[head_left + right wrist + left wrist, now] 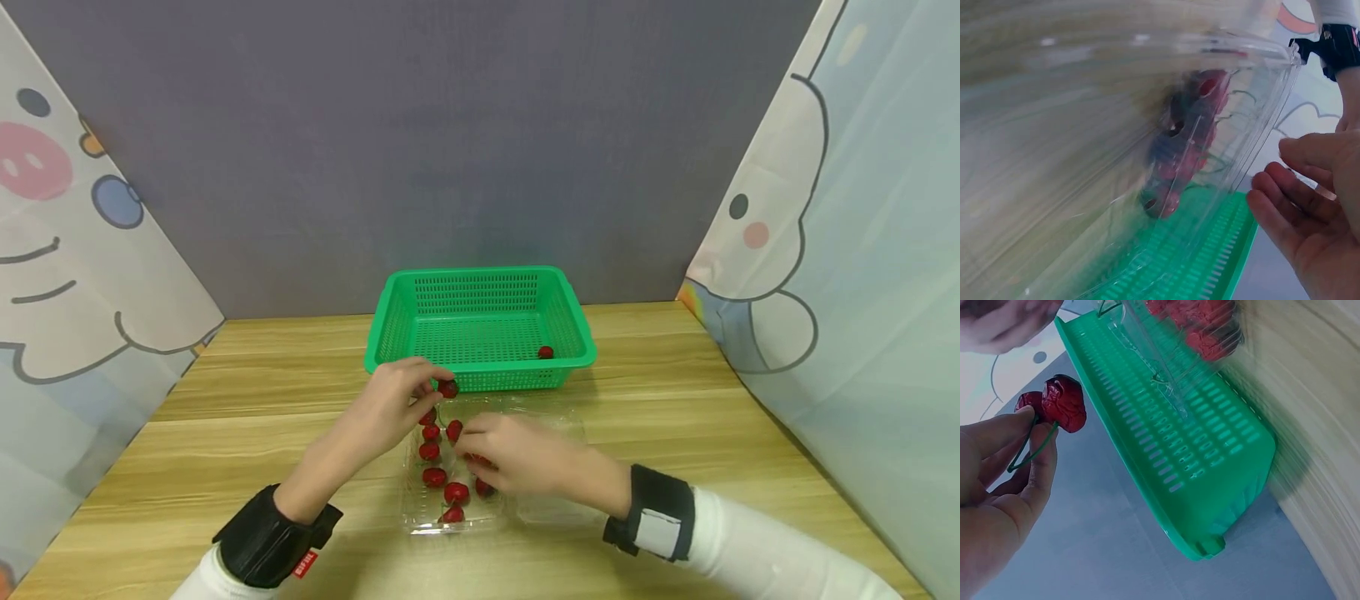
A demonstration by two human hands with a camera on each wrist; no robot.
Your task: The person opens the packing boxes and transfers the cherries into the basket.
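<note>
My left hand (390, 404) pinches a pair of dark red cherries (1065, 403) between thumb and fingers, their green stem looped below in the left wrist view. It is raised by the front rim of the green basket (480, 367). Lower down, a clear plastic box (417, 528) holds several red cherries (434, 477) with green stems. Over the box's right part is my right hand (525, 454), its fingers loosely bent and hiding some cherries. The right wrist view shows nothing between those fingers, which are close beside the box wall.
One cherry (546, 352) lies in the basket's front right corner. The box's clear lid (555, 510) lies folded out to the right on the wooden table (660, 400). A grey panel (480, 150) stands behind, with printed cloths at both sides.
</note>
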